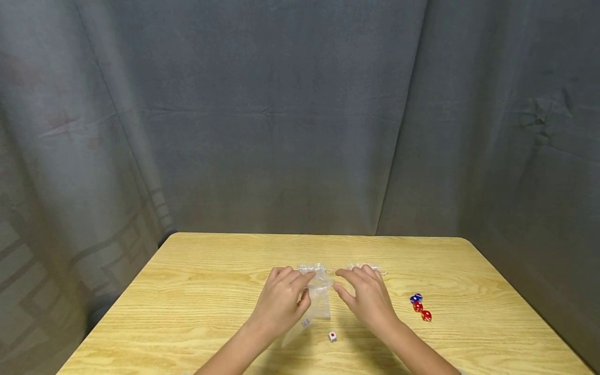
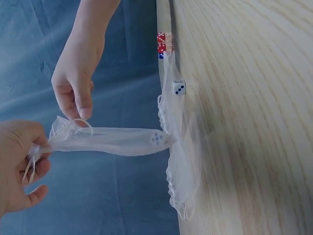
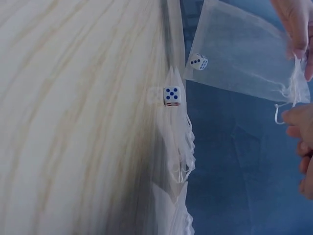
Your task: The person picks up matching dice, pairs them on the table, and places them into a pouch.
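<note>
A sheer white drawstring bag (image 2: 107, 141) hangs raised over the table, with a white die (image 3: 199, 61) at its bottom. My left hand (image 1: 283, 297) grips the bag by its gathered neck. Opposite it, my right hand (image 1: 367, 297) pinches the thin drawstring loop (image 3: 278, 113) beside the neck. In the head view the hanging bag is faint and partly behind my left hand. Beneath my hands another sheer bag (image 1: 321, 307) lies flat on the table. A white die with a red dot (image 1: 333, 336) rests on the wood in front of it.
Red dice (image 1: 426, 315) and blue dice (image 1: 416, 298) sit in a short row to the right on the wooden table (image 1: 211, 291). Behind my right fingers lies a further sheer bag (image 1: 363, 266). Grey curtains (image 1: 281, 130) hang past the far table edge.
</note>
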The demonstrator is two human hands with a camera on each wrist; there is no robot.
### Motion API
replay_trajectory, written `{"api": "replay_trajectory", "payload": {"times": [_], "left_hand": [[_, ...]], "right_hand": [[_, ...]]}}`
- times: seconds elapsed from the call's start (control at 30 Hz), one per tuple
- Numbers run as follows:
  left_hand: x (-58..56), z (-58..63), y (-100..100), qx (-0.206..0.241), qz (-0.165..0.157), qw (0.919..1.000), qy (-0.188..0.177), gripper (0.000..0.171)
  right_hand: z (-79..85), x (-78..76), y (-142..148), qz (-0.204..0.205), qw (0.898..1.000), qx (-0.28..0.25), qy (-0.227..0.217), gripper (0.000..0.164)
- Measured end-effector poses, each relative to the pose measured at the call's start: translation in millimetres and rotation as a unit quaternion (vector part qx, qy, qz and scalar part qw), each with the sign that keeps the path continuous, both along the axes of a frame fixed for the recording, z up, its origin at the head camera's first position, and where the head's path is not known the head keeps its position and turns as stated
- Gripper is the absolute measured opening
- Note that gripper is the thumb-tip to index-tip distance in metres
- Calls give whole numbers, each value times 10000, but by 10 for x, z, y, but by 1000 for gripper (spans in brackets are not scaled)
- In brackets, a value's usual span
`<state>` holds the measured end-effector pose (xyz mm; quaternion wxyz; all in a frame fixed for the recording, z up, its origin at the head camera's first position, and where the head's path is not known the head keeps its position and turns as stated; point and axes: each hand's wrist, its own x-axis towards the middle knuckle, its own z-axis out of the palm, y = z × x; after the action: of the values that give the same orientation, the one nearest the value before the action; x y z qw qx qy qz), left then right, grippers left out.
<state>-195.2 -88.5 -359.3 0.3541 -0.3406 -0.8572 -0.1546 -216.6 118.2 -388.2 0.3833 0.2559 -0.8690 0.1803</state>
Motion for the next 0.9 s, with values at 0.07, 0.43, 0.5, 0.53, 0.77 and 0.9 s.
{"api": "replay_trajectory", "payload": {"times": [0.07, 0.43, 0.5, 0.53, 0.77, 0.9], "left_hand": [[-2, -1, -4, -6, 6, 10000, -9, 28], [0, -6, -16, 30, -38, 10000, -8, 28], [1, -7, -19, 30, -50, 10000, -19, 28], [1, -7, -20, 29, -57, 10000, -31, 28], [3, 1, -30, -21, -10, 10000, -53, 28], [5, 4, -31, -17, 16, 10000, -31, 28]], "right_hand": [[-6, 7, -6, -39, 9998, 79, -181, 30], [-52, 49, -48, -178, 9930, 629, -984, 26], [-63, 54, -57, -134, 9917, 674, -1086, 26], [-69, 57, -60, -122, 9908, 707, -1148, 26], [-103, 76, -66, 119, 9783, 1041, -1786, 23], [-113, 88, -55, 295, 9650, 1348, -2231, 23]]}}
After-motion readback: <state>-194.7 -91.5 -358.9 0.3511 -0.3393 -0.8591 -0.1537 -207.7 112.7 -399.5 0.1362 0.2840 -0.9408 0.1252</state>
